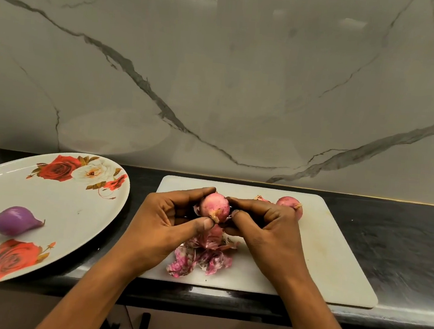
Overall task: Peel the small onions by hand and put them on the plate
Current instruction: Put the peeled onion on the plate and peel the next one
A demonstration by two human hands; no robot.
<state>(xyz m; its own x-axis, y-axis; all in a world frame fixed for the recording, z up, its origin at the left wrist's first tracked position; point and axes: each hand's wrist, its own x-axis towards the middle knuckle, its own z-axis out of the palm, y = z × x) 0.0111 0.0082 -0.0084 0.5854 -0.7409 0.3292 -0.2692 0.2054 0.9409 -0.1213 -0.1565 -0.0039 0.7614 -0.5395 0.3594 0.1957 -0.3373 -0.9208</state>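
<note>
A small pink onion (214, 207) with its dry skin on is held above the white cutting board (333, 268). My left hand (162, 228) grips its left side, thumb at its root end. My right hand (265, 227) pinches its right side with fingertips and thumb. A heap of pink peels (201, 258) lies on the board under my hands. Another unpeeled onion (290, 204) sits on the board behind my right hand, partly hidden. One peeled purple onion (15, 221) lies on the white rose-patterned plate (56, 202) at the left.
The plate and board sit on a black counter (401, 243) against a marble wall (219, 71). A small scrap of skin (260, 198) lies at the board's far edge. The counter's front edge runs just below the board.
</note>
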